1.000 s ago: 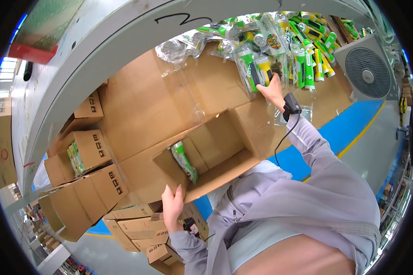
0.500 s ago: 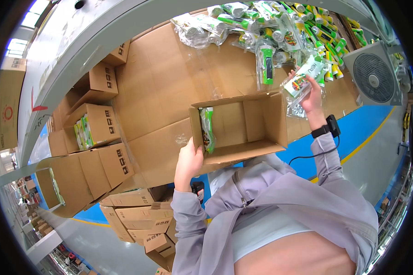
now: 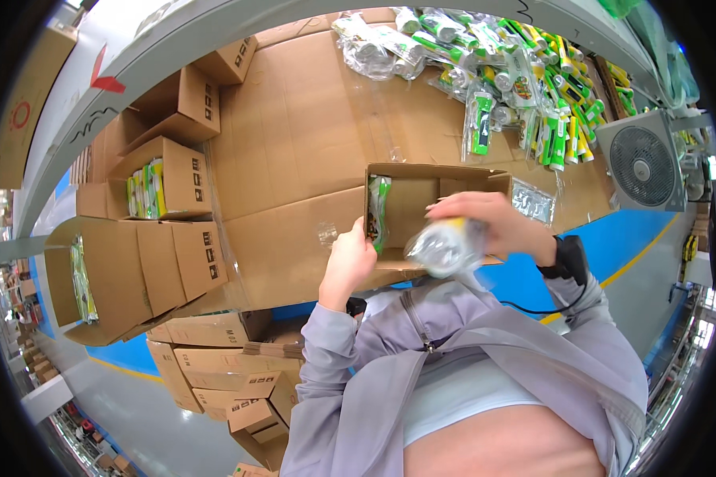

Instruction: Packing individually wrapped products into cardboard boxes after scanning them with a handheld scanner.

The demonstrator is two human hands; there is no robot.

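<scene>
My left hand point(image 3: 348, 262) grips the left wall of an open cardboard box point(image 3: 415, 193) at the table's near edge. Standing along that wall inside the box is one green-and-white packet in clear plastic point(image 3: 379, 213). My right hand point(image 3: 505, 225) is closed on a flashlight in a clear plastic bag point(image 3: 445, 247), held over the box's near right part. Motion blurs this flashlight, but its round silvery end and a bit of yellow show. Behind the box lies a big pile of green, yellow and white bagged flashlights point(image 3: 479, 123).
A grey fan point(image 3: 643, 156) stands at the right end of the cardboard-covered table point(image 3: 294, 151). On the left, a carton point(image 3: 184, 179) holds several green packets, beside another open carton point(image 3: 115, 274). More cartons point(image 3: 215, 362) lie below the table. A grey beam point(image 3: 239, 36) crosses above.
My right hand has come from the pile's edge, right of the box, leftward and nearer, over the box, with the bagged flashlight. My left hand still grips the box; the view has shifted.
</scene>
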